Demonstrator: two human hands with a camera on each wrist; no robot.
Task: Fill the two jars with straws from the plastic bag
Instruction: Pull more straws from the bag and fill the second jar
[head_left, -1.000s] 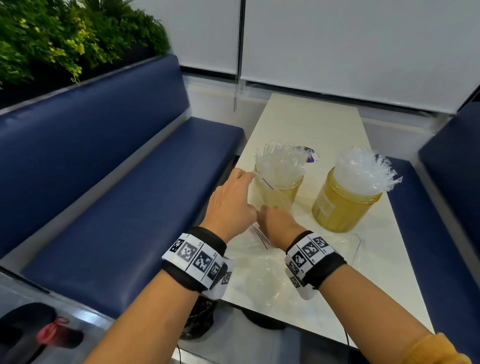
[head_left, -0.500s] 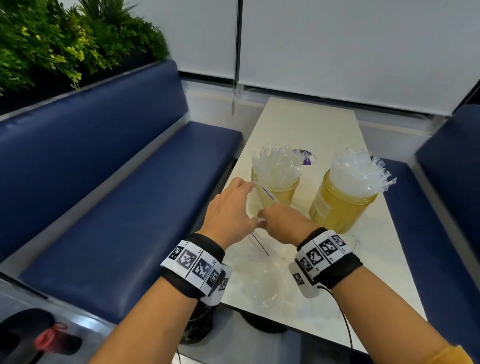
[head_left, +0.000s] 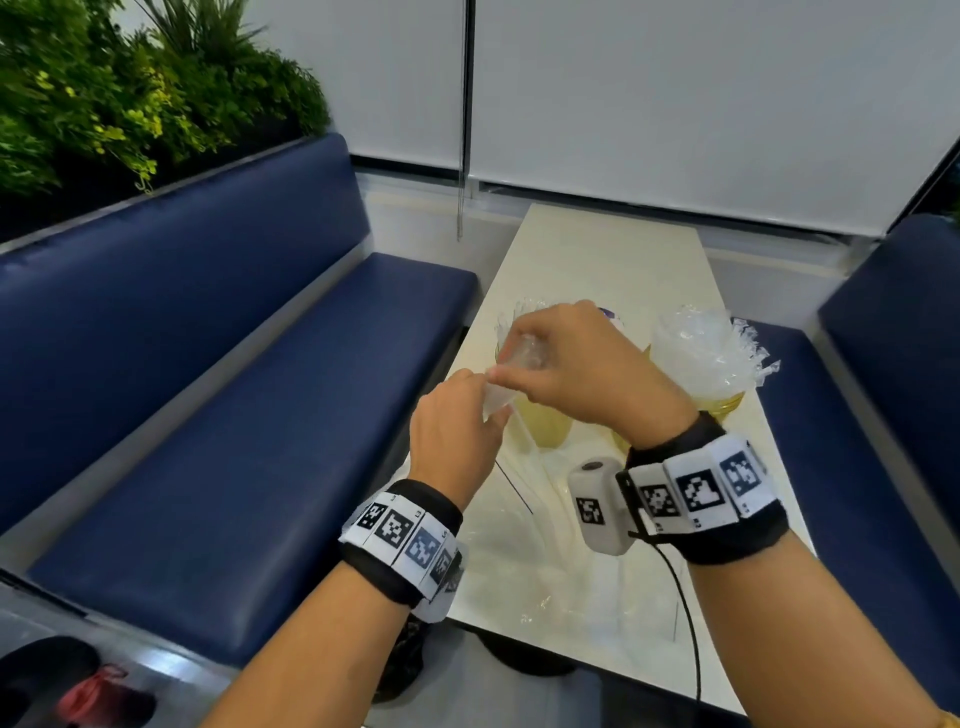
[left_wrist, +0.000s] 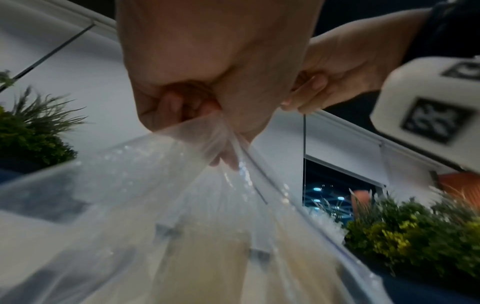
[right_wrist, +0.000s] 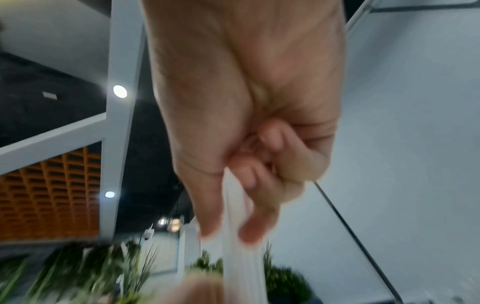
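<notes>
Both hands are raised above the near end of the long cream-topped table (head_left: 613, 270). The left hand (head_left: 454, 431) is closed, its fingers (left_wrist: 179, 102) curled into the palm and pinching the upper edge of the clear, crinkled plastic bag (left_wrist: 161, 216), which hangs from that grip and spreads toward the wrist. The right hand (head_left: 582, 364) sits just above and beyond the left hand, touching or nearly touching it; its thumb and fingers (right_wrist: 254, 222) are closed on a small bundle of white, plastic-wrapped straws (right_wrist: 241, 246) that extends away from the wrist past the fingertips. In the head view the clear plastic held between the two hands is blurred, and where bag ends and straws begin cannot be told there. Directly beyond and beneath the right hand stands the first translucent yellow jar (head_left: 545, 423), largely hidden by the hands, with clear-wrapped straw ends showing at its top just past the right fingers. To the right of the right hand, apart from it, stands the second translucent yellow jar (head_left: 727, 400), packed with upright clear-wrapped straws (head_left: 701, 353). The loose lower part of the bag lies on the tabletop beneath both wrists. Dark blue padded benches (head_left: 234, 415) flank the table, with green plants (head_left: 130, 104) behind the bench on the left hand's side.
</notes>
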